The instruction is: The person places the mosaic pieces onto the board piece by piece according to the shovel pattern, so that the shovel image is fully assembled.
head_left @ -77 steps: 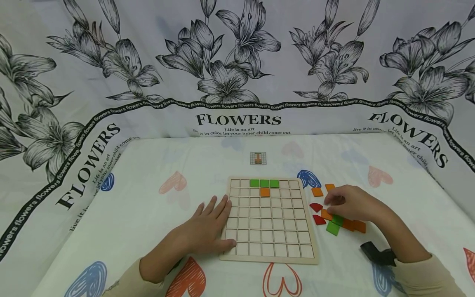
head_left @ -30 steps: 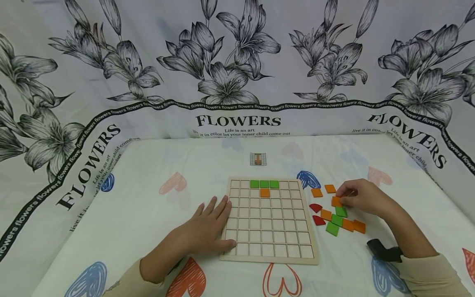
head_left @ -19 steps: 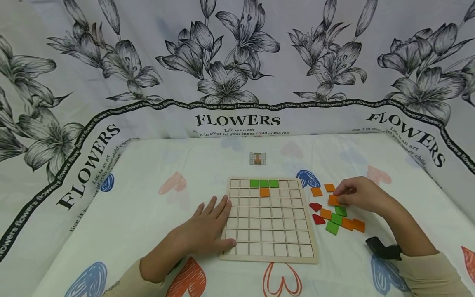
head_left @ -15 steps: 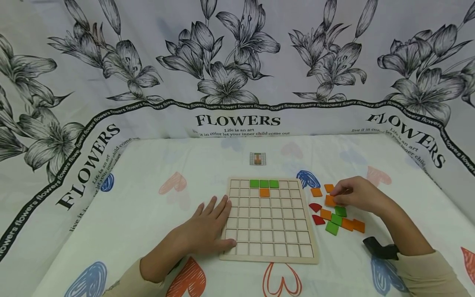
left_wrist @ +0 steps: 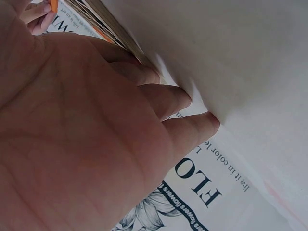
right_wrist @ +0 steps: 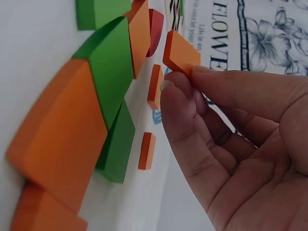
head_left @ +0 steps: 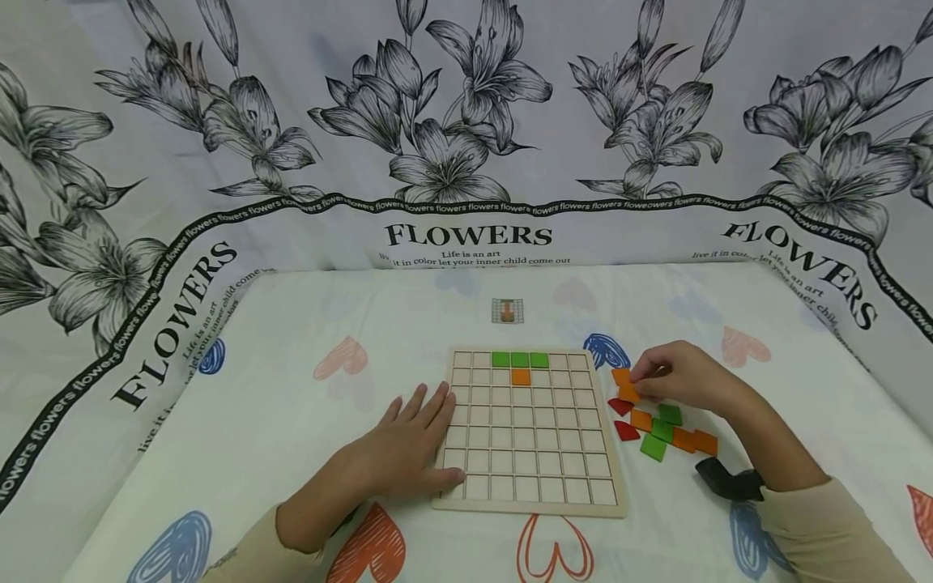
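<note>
My right hand point(head_left: 685, 376) pinches an orange square tile point(right_wrist: 182, 52) between thumb and finger, lifted above the cloth as the right wrist view shows. Below and around it lie loose tiles: green squares point(head_left: 662, 430), orange squares point(head_left: 705, 442) and two red quarter-round pieces point(head_left: 625, 431). My left hand point(head_left: 397, 453) lies with its fingers spread on the left edge of the wooden grid board point(head_left: 619, 486). Three green tiles point(head_left: 520, 359) fill cells of the board's top row, with one orange tile point(head_left: 521, 377) under the middle one.
A small pattern card point(head_left: 507, 311) with a coloured figure on a grid lies behind the board. A heart-print cloth point(head_left: 291, 437) covers the table. A curtain with flower drawings point(head_left: 448, 162) hangs at the back. A black strap-like thing point(head_left: 729, 480) is at the right wrist.
My right hand has taken an orange tile from the pile's upper part and carried it left, toward the board. My left hand and the tiles on the board stay as they were.
</note>
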Tool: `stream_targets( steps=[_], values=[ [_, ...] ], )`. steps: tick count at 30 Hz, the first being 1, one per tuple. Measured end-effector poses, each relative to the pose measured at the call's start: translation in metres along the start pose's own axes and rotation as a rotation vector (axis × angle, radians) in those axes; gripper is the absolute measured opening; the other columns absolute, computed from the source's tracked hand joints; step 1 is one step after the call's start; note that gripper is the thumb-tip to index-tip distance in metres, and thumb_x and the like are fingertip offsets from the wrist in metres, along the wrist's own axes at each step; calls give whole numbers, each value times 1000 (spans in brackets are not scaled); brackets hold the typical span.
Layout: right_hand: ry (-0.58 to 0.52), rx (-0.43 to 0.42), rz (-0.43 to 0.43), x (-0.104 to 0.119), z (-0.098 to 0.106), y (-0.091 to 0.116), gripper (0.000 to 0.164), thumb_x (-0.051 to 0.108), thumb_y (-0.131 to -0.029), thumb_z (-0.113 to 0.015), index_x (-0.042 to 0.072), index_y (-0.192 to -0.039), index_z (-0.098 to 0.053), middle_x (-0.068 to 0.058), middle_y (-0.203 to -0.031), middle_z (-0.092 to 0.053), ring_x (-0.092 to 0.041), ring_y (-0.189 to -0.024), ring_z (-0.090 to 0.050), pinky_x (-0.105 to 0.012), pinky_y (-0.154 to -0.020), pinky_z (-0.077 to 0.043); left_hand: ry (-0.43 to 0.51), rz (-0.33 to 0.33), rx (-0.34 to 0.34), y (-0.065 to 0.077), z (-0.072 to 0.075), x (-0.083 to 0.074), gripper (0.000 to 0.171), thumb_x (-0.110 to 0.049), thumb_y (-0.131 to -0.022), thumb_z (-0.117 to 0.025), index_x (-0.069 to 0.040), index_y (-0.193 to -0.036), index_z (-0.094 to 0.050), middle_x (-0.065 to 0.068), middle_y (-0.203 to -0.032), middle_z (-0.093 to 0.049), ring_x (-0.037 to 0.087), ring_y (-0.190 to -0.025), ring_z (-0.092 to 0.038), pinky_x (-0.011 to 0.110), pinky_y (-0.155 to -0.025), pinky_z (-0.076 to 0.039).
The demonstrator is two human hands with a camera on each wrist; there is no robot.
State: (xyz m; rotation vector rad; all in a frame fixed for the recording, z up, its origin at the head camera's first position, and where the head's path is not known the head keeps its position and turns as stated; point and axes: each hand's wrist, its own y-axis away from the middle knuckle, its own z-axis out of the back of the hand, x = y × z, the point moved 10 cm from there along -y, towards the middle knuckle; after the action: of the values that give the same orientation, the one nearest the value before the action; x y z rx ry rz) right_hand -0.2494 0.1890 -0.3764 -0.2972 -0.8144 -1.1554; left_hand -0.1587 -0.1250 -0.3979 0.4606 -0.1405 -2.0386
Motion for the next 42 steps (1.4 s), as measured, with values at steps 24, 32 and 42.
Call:
stream_targets(
  steps=[24, 32, 42],
  values=[
    [-60, 70, 27, 23, -28, -22, 4, 2, -92, -69, 1, -94, -73, -6, -76, -68, -23, -66, -65, -36, -70, -56, 9, 0, 6, 1, -1, 1, 101, -66, -90, -58, -5, -160, -19, 11, -167, -10, 38, -151, -5, 61, -115, -13],
    [-50, 79, 56, 33, -35, -28, 4, 4, -92, -70, 0, -91, -73, -6, -75, -68, -23, -62, -63, -36, -60, -56, 7, 7, 6, 0, -2, 2, 101, -66, -90, -58, -6, -161, -19, 11, -167, -9, 38, -151, -5, 61, -115, -13],
    [-32, 102, 109, 49, -43, -37, 5, 1, -92, -69, 3, -89, -74, -3, -80, -70, -20, -72, -67, -34, -68, -55, 10, 12, 3, 0, -2, 1, 102, -66, -89, -59, -6, -161, -19, 11, -167, -10, 38, -151, -6, 62, -115, -13]
  ],
)
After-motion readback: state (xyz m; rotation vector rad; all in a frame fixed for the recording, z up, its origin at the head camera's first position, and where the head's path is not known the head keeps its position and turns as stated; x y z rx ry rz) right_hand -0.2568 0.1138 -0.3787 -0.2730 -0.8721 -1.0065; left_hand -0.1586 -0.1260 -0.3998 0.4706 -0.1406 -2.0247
